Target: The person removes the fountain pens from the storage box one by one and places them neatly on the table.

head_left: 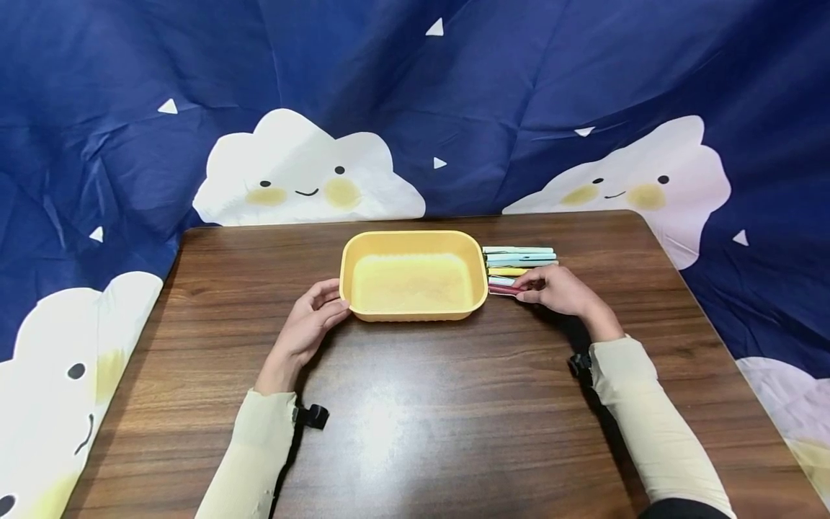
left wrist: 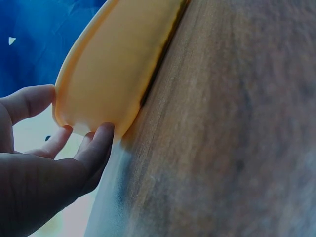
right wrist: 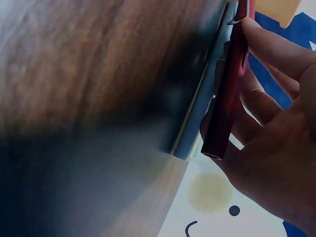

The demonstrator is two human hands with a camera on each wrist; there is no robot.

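Observation:
A yellow plastic box (head_left: 415, 316) with rounded corners sits toward the back of the table, nothing inside it. At its left end, my left hand (head_left: 310, 321) holds the near corner, thumb at the rim and bent fingers against the end wall (left wrist: 84, 64). To the right of the box, my right hand (head_left: 560, 290) pinches a dark red pen (right wrist: 228, 94) between thumb and fingers. This pen lies nearest me in a row of several pens. Beyond it in that row are a yellow pen (head_left: 506, 272) and a light blue pen (head_left: 519, 264).
A brown wood-grain table (head_left: 441, 404) carries everything. Dark blue cloth (head_left: 480, 86) with white clouds hangs behind it and along the sides. A small black device (head_left: 313, 416) is strapped at the left wrist, another black device (head_left: 580, 367) at the right.

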